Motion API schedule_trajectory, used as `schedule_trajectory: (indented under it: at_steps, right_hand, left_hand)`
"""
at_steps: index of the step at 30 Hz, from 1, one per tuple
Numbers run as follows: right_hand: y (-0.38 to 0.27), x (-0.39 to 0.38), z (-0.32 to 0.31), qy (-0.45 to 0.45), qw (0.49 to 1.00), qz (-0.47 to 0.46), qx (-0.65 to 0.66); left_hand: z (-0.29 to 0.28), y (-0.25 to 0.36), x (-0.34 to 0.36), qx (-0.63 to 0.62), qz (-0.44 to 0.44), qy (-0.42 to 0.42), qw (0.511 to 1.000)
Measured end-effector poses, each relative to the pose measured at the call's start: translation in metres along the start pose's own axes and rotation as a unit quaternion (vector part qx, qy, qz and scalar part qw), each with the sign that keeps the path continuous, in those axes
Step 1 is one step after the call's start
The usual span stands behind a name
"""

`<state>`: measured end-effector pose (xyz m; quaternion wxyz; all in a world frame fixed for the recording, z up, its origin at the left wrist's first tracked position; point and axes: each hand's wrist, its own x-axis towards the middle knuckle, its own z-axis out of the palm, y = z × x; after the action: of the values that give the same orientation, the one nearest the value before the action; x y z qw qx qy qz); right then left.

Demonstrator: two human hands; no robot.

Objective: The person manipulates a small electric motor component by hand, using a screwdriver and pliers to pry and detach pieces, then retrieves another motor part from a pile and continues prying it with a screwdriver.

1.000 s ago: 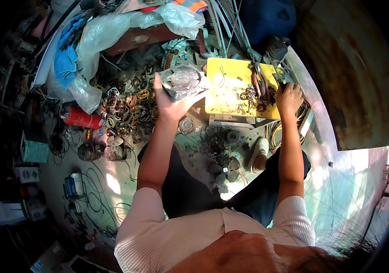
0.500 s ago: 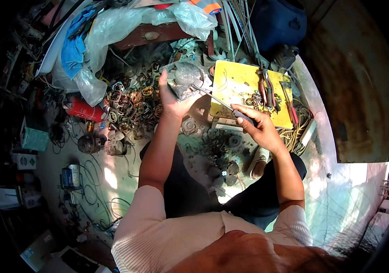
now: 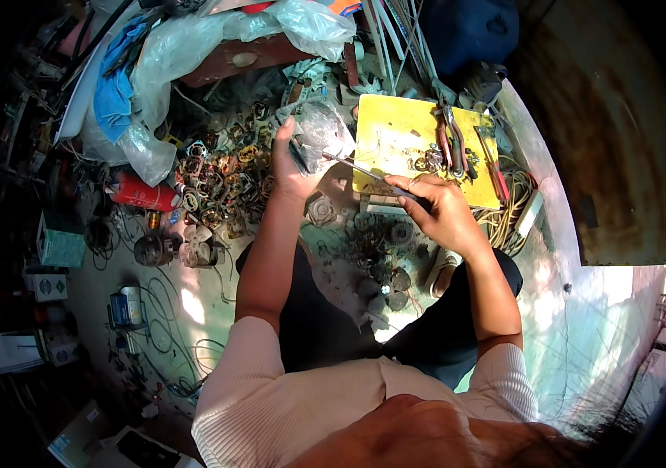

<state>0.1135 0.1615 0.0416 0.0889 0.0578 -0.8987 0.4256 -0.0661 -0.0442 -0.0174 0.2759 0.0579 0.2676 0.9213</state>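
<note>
My left hand is wrapped round a dusty grey, squarish part that looks like a metal housing, its thumb up along the left edge. In my right hand is a screwdriver with a dark handle and a long thin shaft. The shaft slants up to the left, and its tip meets the lower right of the grey part; exactly what it touches is too small to tell. Just right of the part lies a yellow board, bearing red-handled pliers, small metal bits and a red-handled tool.
Several stripped motor cores lie heaped left of my hands. A red cylinder rests beside them. More small parts are scattered between my feet. Coiled cable sits right of the board, a blue drum behind it.
My right hand has rolled over the screwdriver handle, its knuckles now higher. The grey part has tilted a little in my left hand. The whole view has shifted slightly.
</note>
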Motion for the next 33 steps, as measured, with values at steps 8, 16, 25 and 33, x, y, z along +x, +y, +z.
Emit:
schedule_trajectory:
  at_steps: [8,16,25,33]
  right_hand:
    - [0.001,0.001,0.001,-0.007,1.000,-0.008,-0.004]
    - [-0.001,0.001,0.004,-0.003,1.000,-0.007,0.012]
    - [-0.012,0.004,0.024,0.028,0.999,0.025,-0.015]
    - [-0.010,0.011,0.005,-0.011,0.997,0.066,0.046]
  left_hand:
    - [0.009,0.001,-0.001,-0.028,-0.013,0.027,0.999]
    - [0.016,0.004,-0.005,-0.058,-0.068,0.044,0.995]
    - [0.010,-0.017,0.007,-0.074,-0.027,0.059,0.995]
    - [0.008,-0.004,0.013,-0.096,0.002,0.042,0.994]
